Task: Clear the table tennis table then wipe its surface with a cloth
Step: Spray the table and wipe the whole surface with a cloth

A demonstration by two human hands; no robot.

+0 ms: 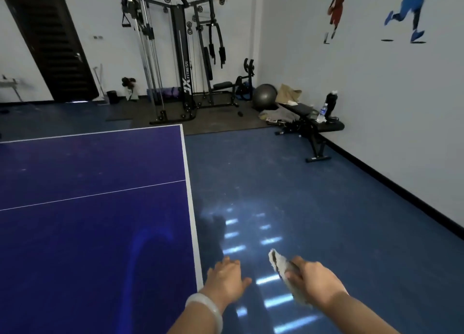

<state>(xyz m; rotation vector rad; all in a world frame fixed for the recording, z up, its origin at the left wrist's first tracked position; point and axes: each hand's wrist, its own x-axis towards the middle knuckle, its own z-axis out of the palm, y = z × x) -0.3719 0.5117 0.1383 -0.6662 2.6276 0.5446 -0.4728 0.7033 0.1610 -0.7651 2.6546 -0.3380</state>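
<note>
Two bare hands reach forward low in the view, over the blue floor (313, 195) beside the table tennis table (95, 208). At the far left a dark door (50, 45) stands in the white wall. The blue worktop with its white lines fills the left half of the view, and its right edge runs down toward the left hand. Behind the table's far corner stands a black multi-gym machine (175, 57), and to its right a grey exercise ball (265, 97) lies on the floor near the corner of the room. The left hand (227, 276) is just beside the table's right edge, not touching it as far as I can tell; its fingers are spread and relaxed and they hold nothing, and a pale bangle (208, 311) sits on the wrist. To the right of it, the right hand (313, 281) has its fingers curled round a grey cloth (281, 268), which sticks out forward from the grip and also hangs a little under the hand, well off the worktop. Further right, against the wall, a black weight bench (313, 125) carries a water bottle (322, 113) and a dark flask (331, 102). On the right wall are stickers of running figures (409, 10).
</note>
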